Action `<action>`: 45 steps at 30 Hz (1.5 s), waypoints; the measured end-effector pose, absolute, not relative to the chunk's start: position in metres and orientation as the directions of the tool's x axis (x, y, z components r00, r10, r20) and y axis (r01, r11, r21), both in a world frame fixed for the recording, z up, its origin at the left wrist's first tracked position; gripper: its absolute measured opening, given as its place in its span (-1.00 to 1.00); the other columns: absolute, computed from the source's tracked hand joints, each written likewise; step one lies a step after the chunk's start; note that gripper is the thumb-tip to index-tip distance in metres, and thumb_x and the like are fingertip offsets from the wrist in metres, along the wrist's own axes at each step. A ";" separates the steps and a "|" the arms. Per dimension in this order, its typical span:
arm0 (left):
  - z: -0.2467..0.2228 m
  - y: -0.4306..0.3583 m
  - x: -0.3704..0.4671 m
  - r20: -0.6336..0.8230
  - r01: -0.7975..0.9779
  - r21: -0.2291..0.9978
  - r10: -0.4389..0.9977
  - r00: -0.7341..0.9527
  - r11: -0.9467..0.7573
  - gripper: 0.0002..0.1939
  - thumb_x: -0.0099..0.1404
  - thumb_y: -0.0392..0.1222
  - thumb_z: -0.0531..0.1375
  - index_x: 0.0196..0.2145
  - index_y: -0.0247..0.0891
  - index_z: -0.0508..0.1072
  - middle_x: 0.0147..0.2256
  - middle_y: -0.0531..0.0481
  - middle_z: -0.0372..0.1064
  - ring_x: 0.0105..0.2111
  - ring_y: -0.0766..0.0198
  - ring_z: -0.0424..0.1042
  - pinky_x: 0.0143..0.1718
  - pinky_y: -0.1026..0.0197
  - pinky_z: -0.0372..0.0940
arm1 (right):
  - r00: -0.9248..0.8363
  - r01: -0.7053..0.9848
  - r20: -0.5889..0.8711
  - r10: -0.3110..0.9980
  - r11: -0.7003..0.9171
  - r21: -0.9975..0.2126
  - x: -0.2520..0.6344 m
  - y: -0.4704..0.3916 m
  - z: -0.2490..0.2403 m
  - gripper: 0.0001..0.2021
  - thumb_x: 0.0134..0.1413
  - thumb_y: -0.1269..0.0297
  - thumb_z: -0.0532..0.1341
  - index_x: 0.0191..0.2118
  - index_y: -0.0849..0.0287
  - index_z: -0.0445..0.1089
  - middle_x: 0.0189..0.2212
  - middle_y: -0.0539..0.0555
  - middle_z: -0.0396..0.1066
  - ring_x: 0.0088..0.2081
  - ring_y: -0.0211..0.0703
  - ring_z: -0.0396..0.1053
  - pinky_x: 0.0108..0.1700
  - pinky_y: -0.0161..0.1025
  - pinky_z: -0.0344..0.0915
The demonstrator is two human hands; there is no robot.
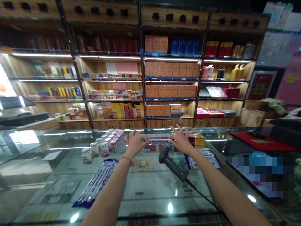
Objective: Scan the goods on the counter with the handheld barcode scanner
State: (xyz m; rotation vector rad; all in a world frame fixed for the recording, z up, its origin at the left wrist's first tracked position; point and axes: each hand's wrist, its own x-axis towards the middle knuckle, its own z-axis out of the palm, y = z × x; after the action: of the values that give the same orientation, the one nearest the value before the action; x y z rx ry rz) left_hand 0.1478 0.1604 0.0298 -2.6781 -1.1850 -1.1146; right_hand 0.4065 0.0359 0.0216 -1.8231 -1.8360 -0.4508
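My left hand [135, 142] and my right hand [181, 138] reach forward over the glass counter. Thumb and fingertips of each pinch one end of a slim blue-and-white packet [158, 142], held level between them. Just below the packet lies a dark barcode scanner [173, 164], its cable running toward me under my right forearm. A bundle of long blue-and-white packets [97, 182] lies beside my left forearm. More blue-and-white packets [204, 158] lie beyond my right forearm, partly covered by it. The print on the held packet is too small to read.
Clear-lidded jars [87, 155] stand in rows left of my left hand. A stack of yellow-and-red packs [197, 139] sits behind my right wrist. At right are a red mat [261, 140] and a blurred-out item. Shelves of boxes [172, 70] line the back wall.
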 end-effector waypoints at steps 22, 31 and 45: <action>0.028 0.097 0.159 0.783 0.667 -0.157 0.320 0.534 -0.728 -0.67 0.32 -0.05 0.27 0.04 0.09 0.49 0.37 -0.06 0.18 0.36 -0.10 0.09 0.39 -0.36 -0.40 | 0.163 0.940 0.589 0.792 0.057 -0.336 0.399 0.024 0.010 -0.75 0.31 0.09 0.14 -0.26 -0.03 0.57 0.39 0.00 0.15 0.44 0.18 -0.12 0.34 0.35 -0.22; 0.025 0.097 0.158 0.794 0.668 -0.178 0.296 0.531 -0.722 -0.77 0.29 -0.06 0.31 -0.08 0.04 0.53 0.35 -0.02 0.21 0.35 -0.10 0.10 0.38 -0.37 -0.43 | 0.123 0.954 0.616 0.778 0.078 -0.289 0.390 0.017 0.013 -0.74 0.32 0.09 0.13 -0.23 -0.03 0.57 0.37 0.06 0.18 0.44 0.17 -0.12 0.35 0.37 -0.27; 0.025 0.096 0.160 0.778 0.647 -0.090 0.352 0.520 -0.757 -0.92 0.33 -0.09 0.26 -0.29 0.01 0.58 0.35 0.11 0.21 0.34 -0.08 0.10 0.36 -0.42 -0.40 | 0.091 0.969 0.646 0.758 0.082 -0.233 0.386 0.012 0.014 -0.60 0.42 0.11 -0.02 -0.22 -0.08 0.60 0.33 -0.05 0.26 0.40 0.09 -0.02 0.37 0.31 -0.29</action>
State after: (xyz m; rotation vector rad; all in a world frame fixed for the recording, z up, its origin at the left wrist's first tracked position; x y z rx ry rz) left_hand 0.1597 0.0959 0.0247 -2.3952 -0.8260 -1.1034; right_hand 0.3857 0.0119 0.0138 -1.7197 -1.7104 -0.4123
